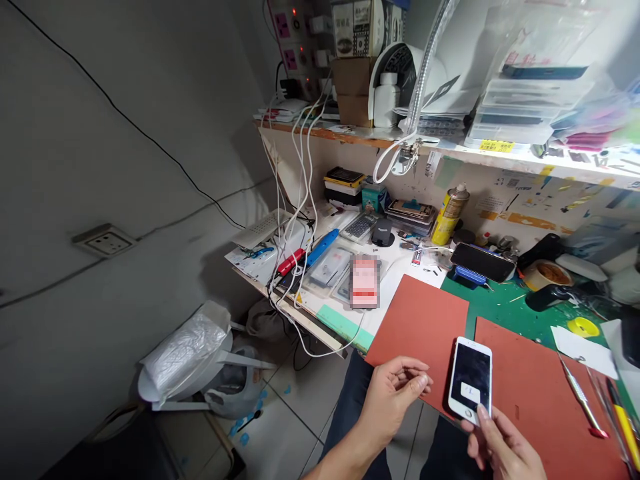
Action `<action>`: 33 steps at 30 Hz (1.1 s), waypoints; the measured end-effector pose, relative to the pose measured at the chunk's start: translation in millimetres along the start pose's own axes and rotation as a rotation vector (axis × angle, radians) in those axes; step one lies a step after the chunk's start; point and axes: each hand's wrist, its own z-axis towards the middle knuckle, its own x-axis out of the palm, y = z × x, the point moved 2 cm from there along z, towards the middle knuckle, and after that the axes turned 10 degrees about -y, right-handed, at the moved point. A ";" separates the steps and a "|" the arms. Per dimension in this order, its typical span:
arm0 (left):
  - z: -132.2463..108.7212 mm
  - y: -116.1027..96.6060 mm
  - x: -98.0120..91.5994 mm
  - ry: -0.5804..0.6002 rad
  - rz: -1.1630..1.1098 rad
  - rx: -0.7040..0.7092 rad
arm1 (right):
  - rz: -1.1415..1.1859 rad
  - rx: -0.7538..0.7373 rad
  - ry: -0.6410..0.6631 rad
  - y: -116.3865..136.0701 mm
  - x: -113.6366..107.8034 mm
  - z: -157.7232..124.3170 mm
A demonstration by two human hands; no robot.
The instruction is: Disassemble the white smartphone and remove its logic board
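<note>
A white smartphone [471,370] with a dark screen and a small white sticker low on its front is held at its lower end by my right hand [500,443]. The thumb presses on the front near the round home button; the other fingers are partly hidden behind and below it. The phone's upper end reaches over the gap between two reddish-brown mats [420,313]. My left hand [395,393] hovers at the front edge of the left mat, apart from the phone. Its fingers are loosely curled with the thumb against them, and I see nothing in them.
Right of the phone lie tweezers [583,393] and a yellow-handled tool [624,420]. Behind stand a dark phone on a blue holder [483,263] and a yellow spray can [450,215]. A pixelated phone [365,283] and white cables [303,160] are at left.
</note>
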 end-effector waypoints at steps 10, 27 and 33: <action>-8.7 2.9 -9.6 -0.109 -0.037 0.012 | -0.380 -0.131 -0.074 38.1 3.1 34.0; -51.0 -28.4 -6.8 0.121 -0.880 -0.458 | -0.295 -0.490 0.272 68.4 88.3 -61.4; -54.0 -24.2 -8.3 0.178 -0.977 -0.471 | -0.186 -0.461 0.321 73.1 89.8 -61.5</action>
